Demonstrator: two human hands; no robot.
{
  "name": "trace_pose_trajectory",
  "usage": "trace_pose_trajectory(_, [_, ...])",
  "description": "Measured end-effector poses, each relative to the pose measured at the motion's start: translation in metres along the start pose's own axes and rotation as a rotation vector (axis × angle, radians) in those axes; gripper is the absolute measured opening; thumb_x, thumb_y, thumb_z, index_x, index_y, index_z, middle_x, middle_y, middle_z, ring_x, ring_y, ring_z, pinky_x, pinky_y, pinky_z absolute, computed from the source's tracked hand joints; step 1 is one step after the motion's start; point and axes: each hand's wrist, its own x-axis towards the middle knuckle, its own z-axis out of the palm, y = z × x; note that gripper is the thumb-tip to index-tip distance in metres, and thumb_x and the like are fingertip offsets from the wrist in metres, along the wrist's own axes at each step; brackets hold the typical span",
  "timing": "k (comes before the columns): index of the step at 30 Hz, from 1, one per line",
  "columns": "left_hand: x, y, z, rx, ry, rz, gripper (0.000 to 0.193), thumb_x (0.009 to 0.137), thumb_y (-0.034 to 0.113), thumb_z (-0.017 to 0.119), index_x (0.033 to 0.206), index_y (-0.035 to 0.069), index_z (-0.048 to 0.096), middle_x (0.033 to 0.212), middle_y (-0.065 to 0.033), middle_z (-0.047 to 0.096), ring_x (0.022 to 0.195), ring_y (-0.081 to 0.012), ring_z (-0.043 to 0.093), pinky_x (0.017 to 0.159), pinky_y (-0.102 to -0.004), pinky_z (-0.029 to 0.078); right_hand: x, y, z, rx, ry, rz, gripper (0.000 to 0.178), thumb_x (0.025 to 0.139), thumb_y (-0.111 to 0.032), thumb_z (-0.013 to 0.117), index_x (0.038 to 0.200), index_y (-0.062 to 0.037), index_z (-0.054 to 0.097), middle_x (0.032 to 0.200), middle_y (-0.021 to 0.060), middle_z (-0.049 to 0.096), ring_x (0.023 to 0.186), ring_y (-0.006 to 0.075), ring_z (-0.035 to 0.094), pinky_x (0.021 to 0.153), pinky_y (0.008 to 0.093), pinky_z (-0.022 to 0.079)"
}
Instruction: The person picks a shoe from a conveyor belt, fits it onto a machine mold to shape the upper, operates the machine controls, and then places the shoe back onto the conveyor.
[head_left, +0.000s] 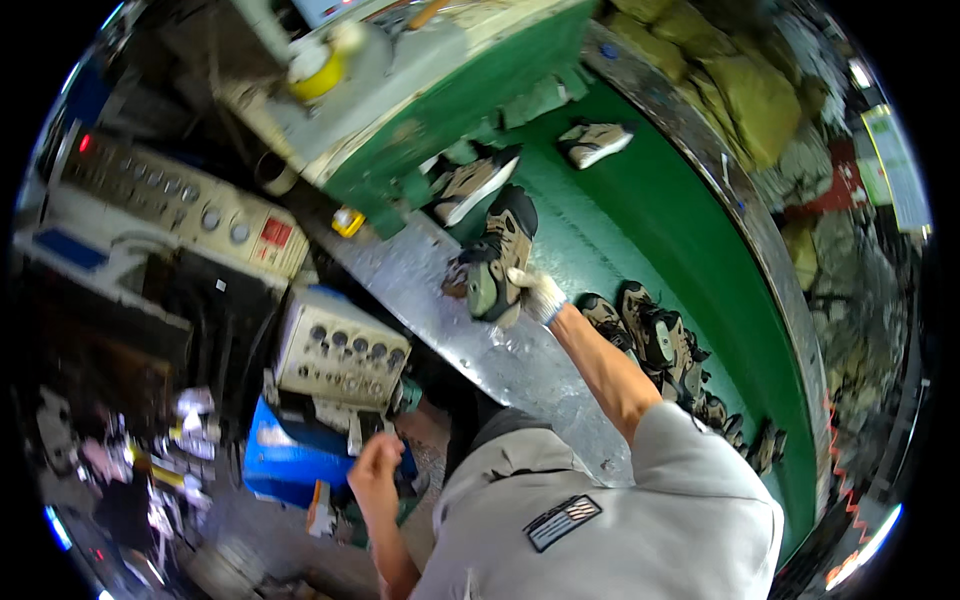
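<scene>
My right hand [540,293], in a white knit glove, is closed on a tan and black shoe [510,238] with a grey-green patch. The shoe is held over the bare metal edge of a green conveyor bed [590,235]. Low on the left, near a blue box, my bare left hand [376,468] is curled into a loose fist, with nothing showing in it. Beyond the held shoe lies a tan shoe with a white sole [475,187], and farther off another light-soled shoe [596,143].
Several tan and black shoes [655,335] stand in a row along the bed to the right. A green-sided machine [450,90] spans its far end. Control panels with knobs [340,350] stand on the left. Olive sacks [745,100] are heaped beyond the bed's right rim.
</scene>
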Motion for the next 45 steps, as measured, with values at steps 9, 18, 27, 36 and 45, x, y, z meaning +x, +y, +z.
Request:
trace_pose_trajectory(9, [0.085, 0.06, -0.08, -0.512, -0.023, 0.177, 0.046, 0.101, 0.026, 0.06, 0.135, -0.005, 0.057, 0.118, -0.0128, 0.069, 0.1, -0.0233, 0.07, 0.09, -0.0375, 0.055, -0.116, 0.105, 0.249, 0.285, -0.591, 0.607, 0.059, 0.097, -0.032, 0.067, 0.143, -0.0002, 0.048, 0.128, 0.0177, 0.063, 0.112, 0.0269, 0.066, 0.097, 0.0404, 0.056])
trace_pose_trajectory(18, [0.034, -0.01, -0.219, -0.689, 0.274, 0.062, 0.019, 0.094, 0.01, 0.07, 0.108, -0.003, 0.071, 0.093, -0.006, 0.073, 0.074, -0.0126, 0.069, 0.066, -0.0279, 0.059, -0.131, 0.205, 0.355, -0.473, -0.535, 0.515, 0.048, 0.099, -0.023, 0.063, 0.14, 0.0019, 0.054, 0.129, 0.0095, 0.065, 0.113, 0.0165, 0.063, 0.099, 0.0304, 0.05])
trace_pose_trajectory(27, [0.02, -0.037, -0.279, -0.847, 0.633, 0.103, 0.033, 0.087, 0.005, 0.075, 0.117, -0.006, 0.068, 0.103, -0.0139, 0.072, 0.084, -0.0228, 0.072, 0.072, -0.0346, 0.063, -0.104, 0.295, 0.409, -0.574, -0.575, 0.484, 0.042, 0.1, -0.02, 0.059, 0.136, 0.0019, 0.055, 0.118, 0.0111, 0.068, 0.1, 0.018, 0.069, 0.09, 0.0314, 0.058])
trace_pose_trajectory(36, [0.04, -0.037, -0.329, -0.887, 0.756, 0.253, 0.038, 0.089, -0.001, 0.07, 0.124, -0.011, 0.062, 0.113, -0.0206, 0.07, 0.089, -0.0251, 0.073, 0.078, -0.035, 0.063, -0.087, 0.345, 0.451, -0.41, -0.585, 0.523, 0.042, 0.099, -0.017, 0.064, 0.138, -0.0025, 0.057, 0.121, 0.0062, 0.069, 0.1, 0.0135, 0.067, 0.088, 0.0285, 0.055])
trace_pose_trajectory(45, [0.06, -0.043, -0.304, -0.962, 0.749, 0.223, 0.036, 0.094, 0.01, 0.068, 0.125, -0.006, 0.062, 0.102, -0.009, 0.07, 0.071, -0.0074, 0.06, 0.06, -0.0183, 0.047, -0.077, 0.389, 0.446, -0.462, -0.522, 0.28, 0.037, 0.099, -0.019, 0.066, 0.132, -0.0012, 0.063, 0.115, 0.006, 0.07, 0.098, 0.0126, 0.066, 0.087, 0.0271, 0.053])
